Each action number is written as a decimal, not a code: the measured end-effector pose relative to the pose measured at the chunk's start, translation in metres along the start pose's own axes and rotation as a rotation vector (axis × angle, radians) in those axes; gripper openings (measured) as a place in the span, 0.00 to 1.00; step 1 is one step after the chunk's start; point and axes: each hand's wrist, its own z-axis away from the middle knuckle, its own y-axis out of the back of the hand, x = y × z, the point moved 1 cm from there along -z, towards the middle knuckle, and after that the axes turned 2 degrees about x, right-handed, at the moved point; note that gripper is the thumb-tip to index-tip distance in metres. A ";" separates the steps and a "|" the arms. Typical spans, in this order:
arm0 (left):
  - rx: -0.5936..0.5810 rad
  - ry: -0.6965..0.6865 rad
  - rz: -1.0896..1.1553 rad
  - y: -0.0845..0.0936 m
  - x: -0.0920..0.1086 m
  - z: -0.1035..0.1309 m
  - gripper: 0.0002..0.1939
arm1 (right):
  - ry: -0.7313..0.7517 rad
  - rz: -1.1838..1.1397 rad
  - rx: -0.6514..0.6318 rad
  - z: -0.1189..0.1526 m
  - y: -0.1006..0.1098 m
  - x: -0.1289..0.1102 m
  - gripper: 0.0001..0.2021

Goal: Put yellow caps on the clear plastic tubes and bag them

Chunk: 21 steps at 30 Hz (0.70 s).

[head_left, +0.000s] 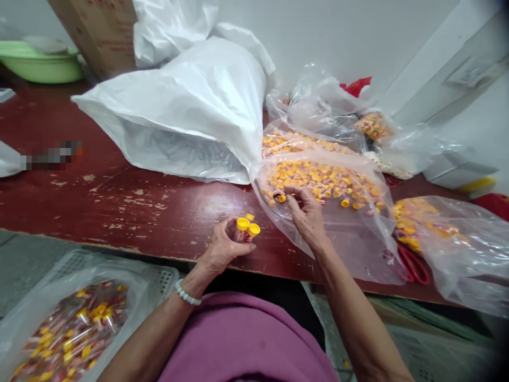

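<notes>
We've got 3 yellow-capped tubes (242, 229) in our L hand (225, 246), fingers + thumb wrapped round them, caps up, near the front edge of the red table (99, 212). Our R hand (309, 216) is well apart from it, at the mouth of a clear bag (334, 249); thumb + fingertips are right by a yellow cap (282, 198), but we can't tell if they're gripping it. Lots more caps (318, 178) w/ pinkish bits lie in that bag, mostly twd the back. White sack (194, 95) lies open just L of it, clear tubes (191, 151) inside. 2nd bag (469, 233) w/ yellow pieces sits on our R, near a red strap (413, 265). Down L, below table height, a white basket (165, 277) lined w/ plastic holds a heap of filled tubes (71, 329). Green basin (43, 70) + cardboard box (97, 37) at back L. Bead bracelet (186, 294) on our L wrist.
</notes>
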 end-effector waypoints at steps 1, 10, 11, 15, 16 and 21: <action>-0.003 0.004 0.006 -0.001 0.000 0.000 0.23 | 0.039 -0.022 -0.017 0.007 0.001 -0.016 0.12; -0.112 -0.010 0.008 -0.008 0.002 0.007 0.23 | 0.452 0.096 -0.355 0.049 -0.004 -0.066 0.23; -0.110 0.005 0.002 -0.007 0.004 0.007 0.22 | 0.450 0.103 -0.347 0.050 -0.005 -0.064 0.27; -0.143 0.006 -0.027 -0.002 0.011 0.006 0.18 | 0.457 0.125 -0.375 0.053 -0.013 -0.066 0.48; -0.153 0.001 -0.020 -0.001 0.012 0.006 0.17 | 0.459 0.135 -0.378 0.055 -0.017 -0.067 0.50; -0.115 -0.015 0.018 -0.001 0.006 0.007 0.15 | 0.416 0.165 -0.368 0.062 -0.032 -0.067 0.44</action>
